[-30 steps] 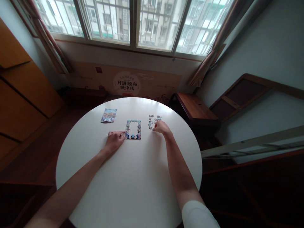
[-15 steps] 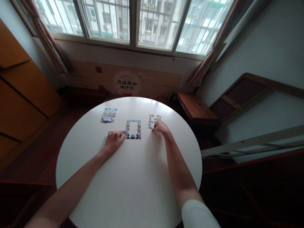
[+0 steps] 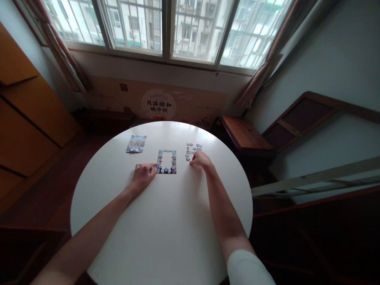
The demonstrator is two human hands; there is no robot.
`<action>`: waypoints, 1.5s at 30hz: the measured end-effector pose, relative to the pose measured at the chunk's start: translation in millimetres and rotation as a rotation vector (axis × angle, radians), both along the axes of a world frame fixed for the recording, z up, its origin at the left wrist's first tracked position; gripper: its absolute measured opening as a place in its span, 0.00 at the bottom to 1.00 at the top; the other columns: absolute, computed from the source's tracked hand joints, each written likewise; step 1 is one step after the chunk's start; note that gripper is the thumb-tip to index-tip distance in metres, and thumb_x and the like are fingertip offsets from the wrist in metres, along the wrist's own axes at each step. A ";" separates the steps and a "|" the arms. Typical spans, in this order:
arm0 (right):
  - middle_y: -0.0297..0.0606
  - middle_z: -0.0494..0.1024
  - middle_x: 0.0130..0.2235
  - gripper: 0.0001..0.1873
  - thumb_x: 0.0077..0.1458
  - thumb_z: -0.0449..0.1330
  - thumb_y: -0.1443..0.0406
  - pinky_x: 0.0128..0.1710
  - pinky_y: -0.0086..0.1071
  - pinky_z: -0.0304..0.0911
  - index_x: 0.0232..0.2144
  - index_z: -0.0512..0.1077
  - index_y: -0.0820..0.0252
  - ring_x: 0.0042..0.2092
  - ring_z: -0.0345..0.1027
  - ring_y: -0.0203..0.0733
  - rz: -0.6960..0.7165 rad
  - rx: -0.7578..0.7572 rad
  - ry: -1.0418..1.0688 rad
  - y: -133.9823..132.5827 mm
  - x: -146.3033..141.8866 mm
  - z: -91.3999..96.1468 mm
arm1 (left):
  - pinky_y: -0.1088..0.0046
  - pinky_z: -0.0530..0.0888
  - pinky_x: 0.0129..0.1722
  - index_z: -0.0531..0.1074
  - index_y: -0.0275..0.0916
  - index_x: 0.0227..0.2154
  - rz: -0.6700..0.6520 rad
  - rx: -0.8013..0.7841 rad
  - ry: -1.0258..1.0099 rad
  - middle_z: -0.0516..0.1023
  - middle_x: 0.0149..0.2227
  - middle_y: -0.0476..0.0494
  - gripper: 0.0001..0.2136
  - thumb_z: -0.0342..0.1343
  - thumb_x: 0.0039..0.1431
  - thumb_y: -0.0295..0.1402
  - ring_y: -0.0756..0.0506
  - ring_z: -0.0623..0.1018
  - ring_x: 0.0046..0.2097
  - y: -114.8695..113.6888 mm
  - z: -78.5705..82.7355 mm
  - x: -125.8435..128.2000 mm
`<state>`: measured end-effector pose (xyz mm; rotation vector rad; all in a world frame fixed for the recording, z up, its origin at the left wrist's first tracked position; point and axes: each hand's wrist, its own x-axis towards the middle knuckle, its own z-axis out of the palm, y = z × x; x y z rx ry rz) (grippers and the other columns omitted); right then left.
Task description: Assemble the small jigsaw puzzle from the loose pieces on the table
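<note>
A partly assembled jigsaw puzzle (image 3: 174,171) lies on the white round table (image 3: 160,237), its colourful border joined around a bare middle. My left hand (image 3: 145,174) rests at the puzzle's left side, fingers curled and fingertips against its edge, steadying it. To the right, loose puzzle pieces (image 3: 189,146) lie in a small cluster. My right hand (image 3: 202,159) reaches over the near side of that cluster, thumb and fingers pinched together low at the tabletop on a puzzle piece. The fingers mostly hide that piece, and the hand covers some of the pieces behind it.
A colourful printed packet (image 3: 136,144) lies on the table at the back left. Beyond the table's right edge stands a brown wooden bench (image 3: 245,134). A barred window (image 3: 166,27) and a printed panel (image 3: 184,99) are at the far side.
Both hands stay in nearly the same places. The right fingers remain pinched by the loose pieces; the puzzle and packet look unmoved apart from a very slight view shift.
</note>
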<state>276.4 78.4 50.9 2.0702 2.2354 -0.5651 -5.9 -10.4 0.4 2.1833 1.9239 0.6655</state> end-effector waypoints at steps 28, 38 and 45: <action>0.37 0.77 0.26 0.09 0.40 0.68 0.65 0.25 0.26 0.58 0.27 0.77 0.64 0.27 0.66 0.34 0.135 -0.079 0.835 1.2 -12.0 -0.9 | 0.65 0.64 0.46 0.78 0.42 0.45 -0.003 0.002 -0.007 0.82 0.33 0.43 0.15 0.50 0.60 0.37 0.43 0.79 0.38 0.5 -2.1 -0.8; 0.37 0.78 0.28 0.19 0.37 0.71 0.57 0.30 0.27 0.62 0.31 0.78 0.64 0.29 0.69 0.34 0.136 -0.232 1.262 -2.6 -46.4 -35.8 | 0.66 0.64 0.46 0.78 0.42 0.45 0.005 0.004 -0.007 0.82 0.32 0.44 0.15 0.51 0.59 0.37 0.44 0.79 0.37 0.0 -1.6 -0.2; 0.38 0.80 0.29 0.21 0.36 0.71 0.57 0.29 0.27 0.62 0.32 0.79 0.64 0.28 0.68 0.33 0.124 -0.188 1.233 -0.4 -48.8 -52.0 | 0.65 0.64 0.48 0.78 0.42 0.45 0.009 -0.003 0.000 0.82 0.35 0.42 0.15 0.50 0.60 0.38 0.44 0.79 0.38 0.6 -2.4 -0.8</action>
